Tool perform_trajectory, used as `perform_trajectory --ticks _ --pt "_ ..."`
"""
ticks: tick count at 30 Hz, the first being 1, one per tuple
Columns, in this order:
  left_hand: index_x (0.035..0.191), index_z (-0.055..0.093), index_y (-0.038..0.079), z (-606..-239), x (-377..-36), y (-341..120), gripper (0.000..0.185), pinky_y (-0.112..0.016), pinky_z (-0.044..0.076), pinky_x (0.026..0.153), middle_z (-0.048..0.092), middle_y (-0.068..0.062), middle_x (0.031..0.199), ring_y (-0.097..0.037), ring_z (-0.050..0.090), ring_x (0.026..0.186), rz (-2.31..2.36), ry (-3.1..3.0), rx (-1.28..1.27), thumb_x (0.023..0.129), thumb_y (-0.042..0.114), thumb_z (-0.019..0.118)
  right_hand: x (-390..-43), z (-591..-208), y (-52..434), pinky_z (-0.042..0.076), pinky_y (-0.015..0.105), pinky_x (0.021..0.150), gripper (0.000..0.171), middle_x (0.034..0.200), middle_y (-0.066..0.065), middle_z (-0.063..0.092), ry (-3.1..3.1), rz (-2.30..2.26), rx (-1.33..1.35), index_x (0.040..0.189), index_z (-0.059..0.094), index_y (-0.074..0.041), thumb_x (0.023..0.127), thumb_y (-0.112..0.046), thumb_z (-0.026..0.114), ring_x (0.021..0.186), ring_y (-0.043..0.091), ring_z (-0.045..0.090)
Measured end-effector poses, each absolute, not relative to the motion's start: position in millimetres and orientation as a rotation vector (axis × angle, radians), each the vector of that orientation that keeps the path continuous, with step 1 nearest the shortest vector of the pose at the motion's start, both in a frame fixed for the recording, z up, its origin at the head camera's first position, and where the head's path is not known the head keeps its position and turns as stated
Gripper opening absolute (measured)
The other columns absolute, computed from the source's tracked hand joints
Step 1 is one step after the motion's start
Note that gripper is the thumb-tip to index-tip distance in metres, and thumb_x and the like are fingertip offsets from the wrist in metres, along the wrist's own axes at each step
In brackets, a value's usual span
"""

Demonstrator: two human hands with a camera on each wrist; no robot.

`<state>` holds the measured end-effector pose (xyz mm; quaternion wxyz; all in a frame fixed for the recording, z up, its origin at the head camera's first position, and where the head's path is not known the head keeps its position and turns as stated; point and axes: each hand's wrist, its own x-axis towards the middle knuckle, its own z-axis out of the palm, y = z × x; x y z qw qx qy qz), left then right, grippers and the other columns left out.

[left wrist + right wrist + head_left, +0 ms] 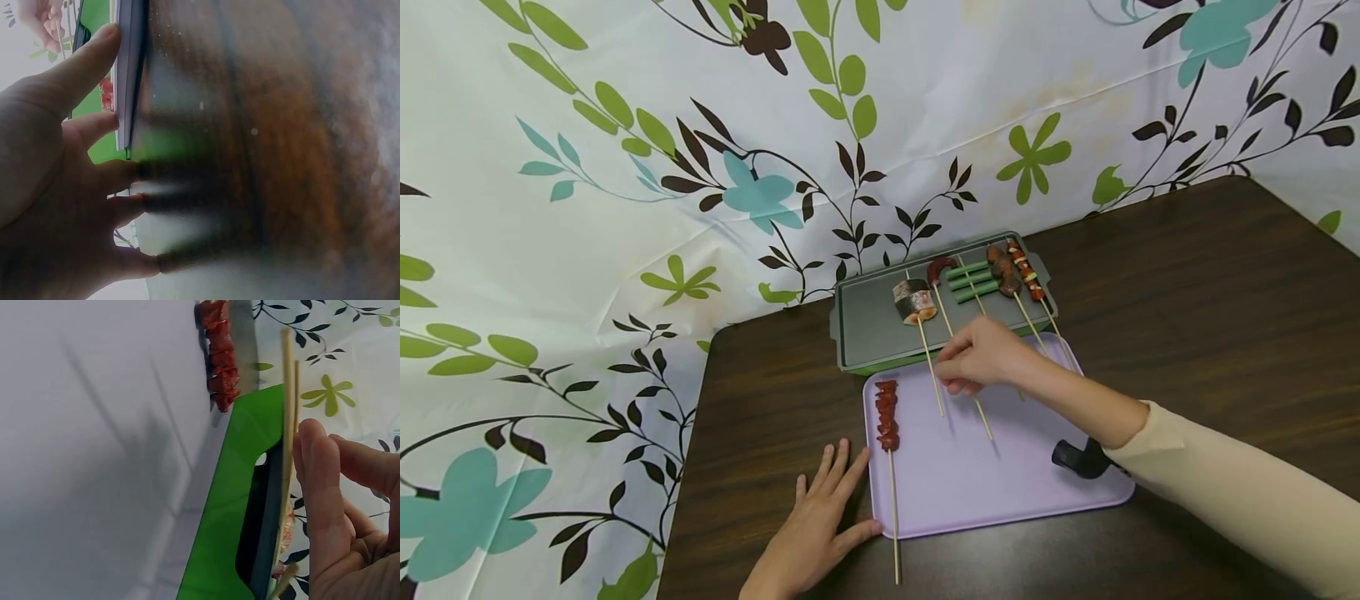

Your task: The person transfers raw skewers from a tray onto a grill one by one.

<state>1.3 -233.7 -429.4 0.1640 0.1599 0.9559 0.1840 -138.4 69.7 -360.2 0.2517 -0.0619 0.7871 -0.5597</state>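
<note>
My right hand (981,358) has its fingers bent and fingertips right at the wooden stick of a skewer (928,362) bearing a pale, dark-banded piece. I cannot tell whether the fingers pinch that stick. Its food lies on a dark grill plate (872,312) with a green side. A second stick (287,394) passes beneath this hand, from the curved dark-red sausage (940,268). My left hand (820,521) lies spread on the table, thumb and index finger at the edge of the lilac tray (970,483). On that tray, a red meat skewer (887,417) extends over the front rim.
Right of the sausage lie skewers with green pieces (973,279), brown balls (1003,271) and red-and-orange chunks (1026,271). A black object (1078,458) shows beside the right sleeve. Behind the dark wooden table (1210,317) hangs a leaf-patterned cloth (925,100).
</note>
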Motion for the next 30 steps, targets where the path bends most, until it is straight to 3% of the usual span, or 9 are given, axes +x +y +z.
perform_trajectory --ticks 7,14,22,26,30 --pt "0.157 0.017 0.036 -427.7 0.0 -234.0 0.087 -0.079 0.01 0.1 0.01 -0.007 0.164 -0.033 0.003 0.149 0.521 2.721 0.455 0.086 0.069 0.054 -116.6 -351.8 82.5 0.058 0.034 0.06 0.028 0.084 0.017 0.073 2.118 -1.627 -0.352 0.11 0.068 0.011 0.09 -0.009 0.07 0.07 0.021 0.071" --pt "0.157 0.018 0.038 -425.9 -0.3 -234.0 0.085 -0.078 0.01 0.101 0.013 -0.008 0.163 -0.033 0.004 0.149 0.542 2.737 0.455 0.086 0.067 0.056 -75.7 -355.0 66.2 0.057 0.034 0.055 0.021 0.073 0.005 0.072 2.045 -1.608 -0.482 0.101 0.072 0.005 0.088 -0.011 0.073 0.064 0.02 0.07" --pt "0.157 0.018 0.037 -427.4 0.1 -233.7 0.085 -0.078 0.011 0.1 0.012 -0.009 0.163 -0.034 0.004 0.149 0.543 2.741 0.466 0.087 0.066 0.057 -34.3 -383.0 35.6 0.05 0.026 0.047 0.015 0.059 -0.005 0.067 2.035 -1.483 -0.62 0.092 0.074 0.0 0.082 -0.012 0.076 0.052 0.014 0.064" --pt "0.157 0.017 0.038 -428.4 0.3 -233.6 0.086 -0.078 0.011 0.101 0.011 -0.009 0.163 -0.033 0.003 0.149 0.54 2.735 0.458 0.087 0.066 0.057 -29.2 -398.3 26.8 0.048 0.022 0.051 0.017 0.057 -0.009 0.065 2.082 -1.442 -0.646 0.091 0.074 0.001 0.08 -0.011 0.077 0.051 0.005 0.061" --pt "0.157 0.017 0.037 -429.9 1.2 -233.8 0.086 -0.078 0.011 0.101 0.011 -0.009 0.163 -0.033 0.003 0.149 0.532 2.739 0.462 0.087 0.066 0.057 -30.0 -410.5 19.9 0.05 0.024 0.049 0.013 0.057 -0.004 0.066 2.042 -1.475 -0.588 0.088 0.073 0.0 0.081 -0.01 0.077 0.05 0.009 0.063"
